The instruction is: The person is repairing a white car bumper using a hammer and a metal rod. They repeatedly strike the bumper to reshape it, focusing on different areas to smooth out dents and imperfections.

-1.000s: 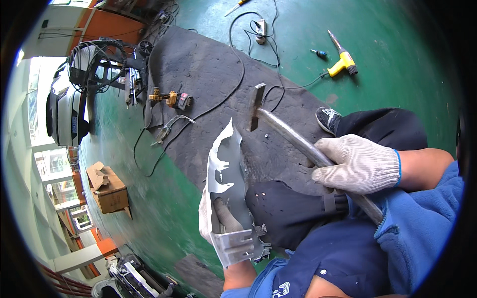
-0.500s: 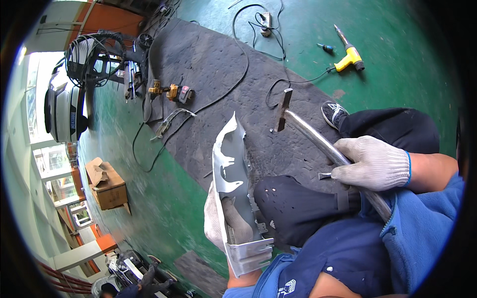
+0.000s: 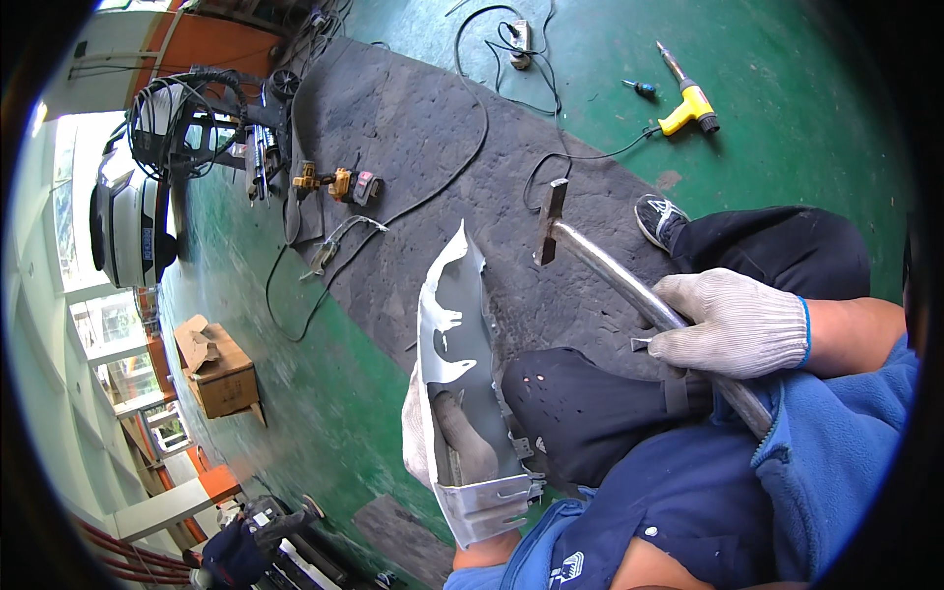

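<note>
My left hand [image 3: 417, 433], in a white knit work glove, grips a long, jagged-edged grey trough-shaped part [image 3: 470, 344]. My thumb lies inside its hollow, and the fingers wrap round its left outer side. The part stands tilted beside my bent knee. My right hand [image 3: 733, 323], gloved alike, is closed round the bare metal shaft of a hammer [image 3: 619, 278]. The brownish hammer head is up and to the left, just right of the part's tip and apart from it. A small flat metal tip [image 3: 640, 344] pokes out beside my right fingers; the rest is hidden.
A dark mat [image 3: 393, 128] covers the green floor ahead. On it lie yellow-black cordless drills [image 3: 339, 184] and a cable. Beyond are a yellow heat gun [image 3: 691, 110], a screwdriver [image 3: 641, 88] and a power strip [image 3: 520, 44]. Left stand a cardboard box [image 3: 218, 374] and another person [image 3: 236, 556].
The hammer head has shifted slightly left and up. My left hand keeps its hold on the grey part. At the lower left, the other person has changed posture.
</note>
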### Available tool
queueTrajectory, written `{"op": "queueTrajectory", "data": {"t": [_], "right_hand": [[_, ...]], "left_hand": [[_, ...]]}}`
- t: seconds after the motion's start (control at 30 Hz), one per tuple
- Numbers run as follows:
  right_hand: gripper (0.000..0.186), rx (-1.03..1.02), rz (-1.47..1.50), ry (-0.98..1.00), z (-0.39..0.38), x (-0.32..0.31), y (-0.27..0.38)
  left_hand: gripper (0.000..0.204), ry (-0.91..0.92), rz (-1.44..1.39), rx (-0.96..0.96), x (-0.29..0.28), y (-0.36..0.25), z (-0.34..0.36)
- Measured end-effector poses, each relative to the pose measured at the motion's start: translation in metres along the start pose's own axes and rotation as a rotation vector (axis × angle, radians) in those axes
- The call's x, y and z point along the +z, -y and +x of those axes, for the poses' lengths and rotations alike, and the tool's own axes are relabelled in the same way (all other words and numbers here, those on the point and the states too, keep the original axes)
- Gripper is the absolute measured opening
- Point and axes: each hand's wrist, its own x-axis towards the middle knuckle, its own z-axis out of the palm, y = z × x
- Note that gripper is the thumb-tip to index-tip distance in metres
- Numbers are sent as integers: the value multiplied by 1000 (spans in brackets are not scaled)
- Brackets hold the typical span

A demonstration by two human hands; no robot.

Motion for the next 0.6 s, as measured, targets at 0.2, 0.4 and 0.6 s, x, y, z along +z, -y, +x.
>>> {"op": "queueTrajectory", "data": {"t": [0.2,0.4,0.6], "right_hand": [[54,-46,53,-4,-2,1,-3],[47,-122,426,37,1,12,3],[44,-193,842,81,47,96,-17]], "left_hand": [[36,-72,106,276,-18,14,0],[51,-286,-314,614,-49,3,1],[50,-71,-125,488,-57,-22,7]]}}
